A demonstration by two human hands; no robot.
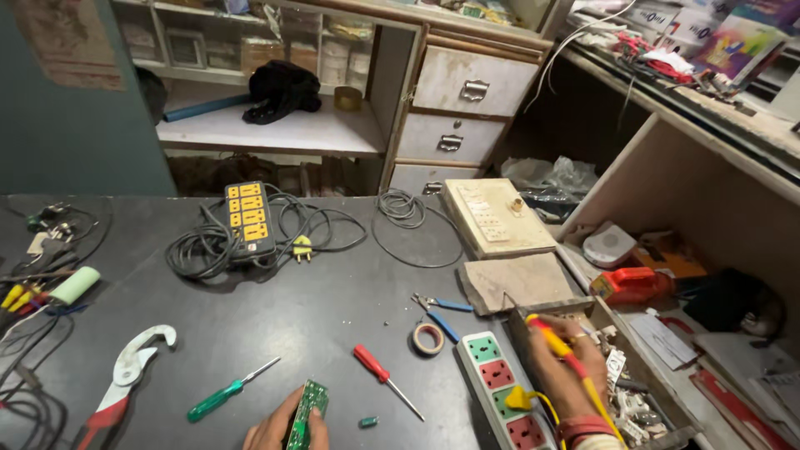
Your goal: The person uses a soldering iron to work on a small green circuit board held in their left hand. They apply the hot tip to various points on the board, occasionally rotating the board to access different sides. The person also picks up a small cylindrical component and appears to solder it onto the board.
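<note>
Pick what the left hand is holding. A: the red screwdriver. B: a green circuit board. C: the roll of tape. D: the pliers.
B: the left hand grips a green circuit board, while the red screwdriver, tape roll and pliers lie untouched on the table.

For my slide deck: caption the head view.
At a dark workbench, left hand holds a green circuit board; right hand grips a soldering iron.
</note>
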